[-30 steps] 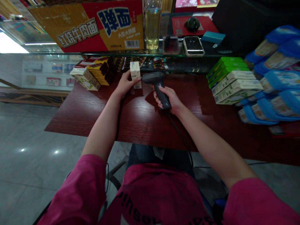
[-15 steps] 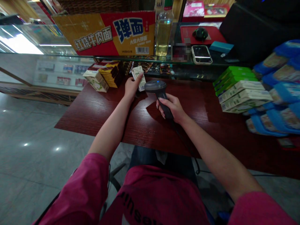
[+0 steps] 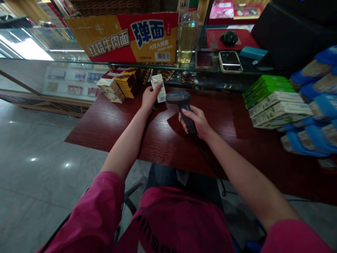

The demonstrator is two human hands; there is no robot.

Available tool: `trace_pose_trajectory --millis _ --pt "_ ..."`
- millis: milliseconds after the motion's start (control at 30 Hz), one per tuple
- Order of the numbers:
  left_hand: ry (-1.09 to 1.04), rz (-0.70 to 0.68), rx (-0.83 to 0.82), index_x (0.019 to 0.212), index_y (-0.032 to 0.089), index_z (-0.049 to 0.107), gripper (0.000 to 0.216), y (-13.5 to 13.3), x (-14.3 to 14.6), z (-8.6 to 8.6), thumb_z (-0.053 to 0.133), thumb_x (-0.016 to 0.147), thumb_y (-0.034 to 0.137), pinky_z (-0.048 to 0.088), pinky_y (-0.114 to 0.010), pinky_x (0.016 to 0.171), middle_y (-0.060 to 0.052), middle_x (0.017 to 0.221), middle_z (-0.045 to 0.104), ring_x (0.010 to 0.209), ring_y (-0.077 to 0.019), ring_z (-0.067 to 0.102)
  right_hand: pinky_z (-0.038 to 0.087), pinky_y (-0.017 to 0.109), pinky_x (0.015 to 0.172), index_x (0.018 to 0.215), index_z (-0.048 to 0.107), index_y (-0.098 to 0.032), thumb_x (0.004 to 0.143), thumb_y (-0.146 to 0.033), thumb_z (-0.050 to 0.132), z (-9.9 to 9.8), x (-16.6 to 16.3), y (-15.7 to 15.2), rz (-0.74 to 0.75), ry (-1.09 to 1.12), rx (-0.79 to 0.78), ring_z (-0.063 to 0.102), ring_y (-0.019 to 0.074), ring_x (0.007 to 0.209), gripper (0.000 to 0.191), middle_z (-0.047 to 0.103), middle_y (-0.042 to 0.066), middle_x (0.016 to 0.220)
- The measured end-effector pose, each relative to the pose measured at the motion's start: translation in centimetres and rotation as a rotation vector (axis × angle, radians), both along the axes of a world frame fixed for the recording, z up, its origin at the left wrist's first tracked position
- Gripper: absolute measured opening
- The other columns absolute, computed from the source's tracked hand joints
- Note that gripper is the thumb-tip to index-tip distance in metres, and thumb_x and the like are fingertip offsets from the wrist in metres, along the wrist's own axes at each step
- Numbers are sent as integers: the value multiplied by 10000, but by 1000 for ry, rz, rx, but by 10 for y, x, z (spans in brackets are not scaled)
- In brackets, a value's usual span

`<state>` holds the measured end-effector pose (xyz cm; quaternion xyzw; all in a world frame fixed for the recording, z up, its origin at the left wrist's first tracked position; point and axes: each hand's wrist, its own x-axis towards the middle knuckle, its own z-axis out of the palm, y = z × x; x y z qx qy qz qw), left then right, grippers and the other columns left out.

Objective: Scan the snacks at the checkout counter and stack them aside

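Note:
My left hand (image 3: 150, 97) grips a small white carton (image 3: 159, 89) near the back edge of the dark red wooden counter (image 3: 116, 130), its barcode end low and facing me. In my right hand (image 3: 196, 120) is a black barcode scanner (image 3: 181, 102), fingers wrapped round its handle. The scanner's head points left, just beside the carton, without touching it. A cable runs from the handle down over the counter's front edge. Left of my left hand stand another white carton (image 3: 111, 90) and a stack of yellow-and-brown packs (image 3: 128, 82).
On the right are green and white cartons (image 3: 276, 102) in a stack, beside blue-wrapped packs (image 3: 313, 131). Behind the counter, a glass shelf carries a noodle box (image 3: 123, 38), a bottle of yellowish liquid (image 3: 187, 40), a phone (image 3: 230, 62) and a mouse (image 3: 228, 38).
The whole view has shifted slightly, so things sit a little further right. Both hands keep their grips, and the carton and scanner stay almost in place relative to each other.

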<state>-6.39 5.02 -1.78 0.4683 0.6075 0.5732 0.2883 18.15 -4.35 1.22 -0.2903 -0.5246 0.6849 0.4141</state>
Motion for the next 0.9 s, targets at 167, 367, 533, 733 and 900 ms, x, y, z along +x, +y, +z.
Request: trace_pose_trajectory --millis 167,367,533,733,900 --pt "-85 -298 41 1064 188 751 592 -10 -18 -1 705 885 750 619 -349 861 -83 996 796 975 -249 766 401 235 357 1043 611 -241 812 -564 825 -5 5 11 -85 41 -62 496 101 496 451 644 -6 786" --pt "-87 -408 102 1291 250 685 663 -16 -38 -1 648 903 787 595 -434 1052 -124 1281 761 1240 -279 725 400 239 379 1037 609 -237 813 -580 807 -8 14 21 -155 73 -79 489 101 513 454 626 -5 785" --pt "108 -206 221 1405 257 548 740 -12 -32 -14 721 880 749 517 -461 1166 -151 1452 647 1385 -287 634 404 240 383 1021 589 -242 814 -569 804 -10 13 23 -140 70 -107 495 102 505 443 634 -9 778" --pt "204 -127 234 1358 248 623 672 -21 -31 -9 838 836 612 522 -472 1157 -144 1449 658 1350 -292 650 384 239 379 1078 598 -247 816 -551 805 -8 10 18 -95 67 -127 493 103 502 451 636 -11 773" --pt "146 -225 222 1342 236 671 625 -34 -29 5 786 875 635 504 -459 1179 -142 1430 698 1407 -312 619 402 234 390 1015 597 -255 796 -552 816 -9 10 17 -102 84 -117 500 104 516 429 641 -16 768"
